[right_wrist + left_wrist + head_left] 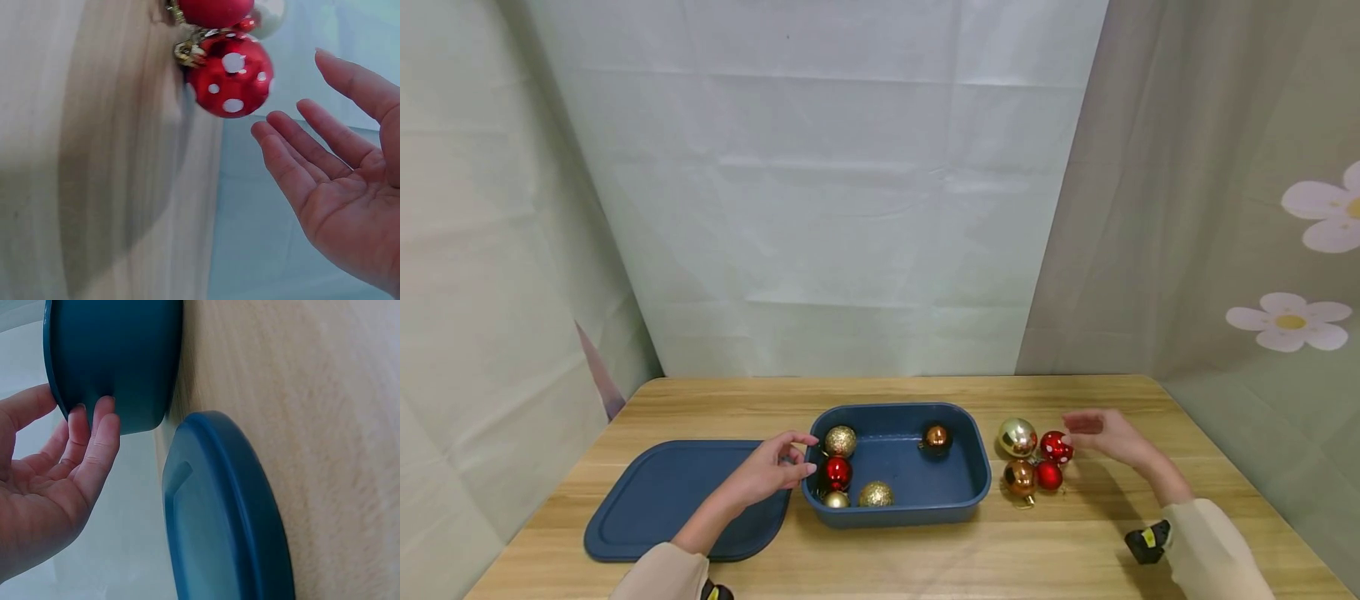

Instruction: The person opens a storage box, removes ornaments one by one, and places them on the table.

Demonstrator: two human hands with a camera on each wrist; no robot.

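- Bench: light wood, backed w/ pale cloth; carries everything below.
- Lid: dark blue, flat on the bench just left of the box, under the left forearm.
- Box: dark blue, open, mid-bench. Inside are a glitter gold ball, red ball, small gold ball and second glitter gold ball bunched at the left end, plus a copper ball alone near the far wall.
- Left hand: grip relaxed & open, fingertips resting on the box's left rim and outer wall, nothing clasped. Risk, as a judgement: a light touch only, so a nudge from the other side could slide the box or tip it toward the lid.
- Right hand: grip wide open, fingers straight, empty; hovers just right of the loose cluster, not touching per the wrist view.
- Cluster right of the box: shiny gold ball, spotted red ball, bronze ball, plain red ball, all touching or nearly so.
- Spotted red ball is nearest the right hand. Likely trouble: the balls are round, smooth & packed tight, so a sideways reach could knock neighbours rolling toward the bench edge; a glossy one could also slip from a loose pinch.
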